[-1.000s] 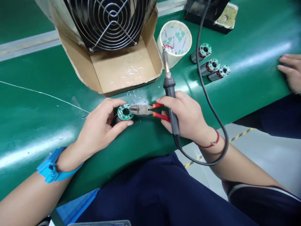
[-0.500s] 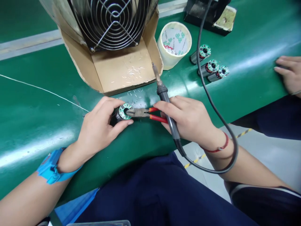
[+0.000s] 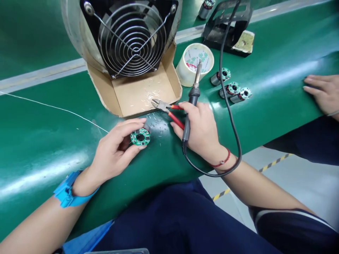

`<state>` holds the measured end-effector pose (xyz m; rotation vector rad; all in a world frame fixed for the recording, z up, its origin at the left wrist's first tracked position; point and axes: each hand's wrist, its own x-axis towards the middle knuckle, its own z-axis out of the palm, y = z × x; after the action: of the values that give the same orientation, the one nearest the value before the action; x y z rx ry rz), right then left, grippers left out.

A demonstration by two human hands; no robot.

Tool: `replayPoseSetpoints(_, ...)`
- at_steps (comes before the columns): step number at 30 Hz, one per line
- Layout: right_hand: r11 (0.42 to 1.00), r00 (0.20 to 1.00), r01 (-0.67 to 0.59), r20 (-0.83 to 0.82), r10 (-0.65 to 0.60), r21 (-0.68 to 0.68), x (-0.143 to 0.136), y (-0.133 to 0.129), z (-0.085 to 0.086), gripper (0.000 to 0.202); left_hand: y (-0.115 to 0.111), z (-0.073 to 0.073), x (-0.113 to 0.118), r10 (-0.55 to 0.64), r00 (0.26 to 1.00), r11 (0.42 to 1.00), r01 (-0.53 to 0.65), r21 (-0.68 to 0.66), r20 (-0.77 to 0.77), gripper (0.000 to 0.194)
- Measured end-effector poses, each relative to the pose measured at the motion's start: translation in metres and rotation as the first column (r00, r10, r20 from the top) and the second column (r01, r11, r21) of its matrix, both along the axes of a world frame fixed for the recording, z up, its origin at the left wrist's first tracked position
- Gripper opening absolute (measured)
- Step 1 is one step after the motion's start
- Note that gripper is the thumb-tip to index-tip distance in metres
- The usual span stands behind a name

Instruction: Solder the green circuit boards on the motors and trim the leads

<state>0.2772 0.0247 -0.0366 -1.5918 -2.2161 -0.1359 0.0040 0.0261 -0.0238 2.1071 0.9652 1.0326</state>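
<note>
My left hand [image 3: 116, 150] is closed around a small cylindrical motor [image 3: 140, 137], thumb and fingers on its sides, its ring-shaped green circuit board turned toward me. In my right hand [image 3: 200, 128] are red-handled side cutters [image 3: 162, 106], their jaws slightly apart over the front edge of the cardboard tray. The same hand also keeps a soldering iron [image 3: 193, 95], its tip pointing away from me and its black cable looping past my wrist. Cutters and motor are apart. Short wire clippings [image 3: 148, 102] lie in the cardboard tray [image 3: 127, 97] and on the green mat near it.
A fan with a wire guard [image 3: 135, 49] stands behind the tray. Right of it are a tape roll [image 3: 182, 72], several similar motors [image 3: 238, 97] and a soldering iron stand [image 3: 222, 38]. Another person's hand [image 3: 324, 90] rests at the right. Thin wire [image 3: 60, 109] runs from the left.
The cutters have come away from the motor's board, up and to the right, and their jaws have parted. My left hand has turned the motor so its board faces me more.
</note>
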Motion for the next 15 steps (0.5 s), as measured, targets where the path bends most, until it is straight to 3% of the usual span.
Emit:
replayPoseSetpoints(4, 1.0, 0.996, -0.012, -0.089, 0.013, 0.01, -0.001, 0.004, 0.001, 0.048, 0.004, 0.006, -0.005, 0.034, 0.999, 0.999, -0.035, 0.034, 0.008, 0.052)
replayPoseSetpoints(7, 1.0, 0.982, -0.001, -0.191, 0.001, -0.002, 0.001, 0.011, 0.011, 0.041, 0.022, 0.015, -0.024, 0.264, 0.964, 0.951, -0.257, 0.173, -0.019, 0.04)
replayPoseSetpoints(9, 0.997, 0.957, 0.012, -0.288, -0.032, -0.071, 0.004, 0.015, 0.021, 0.038, 0.048, 0.018, -0.043, 0.48, 0.877, 0.864, -0.466, 0.19, -0.03, 0.038)
replayPoseSetpoints(11, 0.987, 0.918, 0.039, -0.384, -0.096, -0.155, 0.006, 0.016, 0.027, 0.037, 0.084, 0.017, -0.062, 0.646, 0.756, 0.763, -0.641, 0.08, -0.106, 0.036)
replayPoseSetpoints(13, 0.974, 0.875, 0.1, -0.448, -0.184, -0.205, 0.008, 0.015, 0.027, 0.041, 0.125, 0.013, -0.078, 0.727, 0.663, 0.673, -0.739, -0.001, -0.178, 0.038)
replayPoseSetpoints(15, 0.969, 0.844, 0.146, -0.486, -0.228, -0.201, 0.01, 0.014, 0.02, 0.049, 0.164, 0.008, -0.087, 0.754, 0.623, 0.634, -0.773, -0.021, -0.208, 0.041)
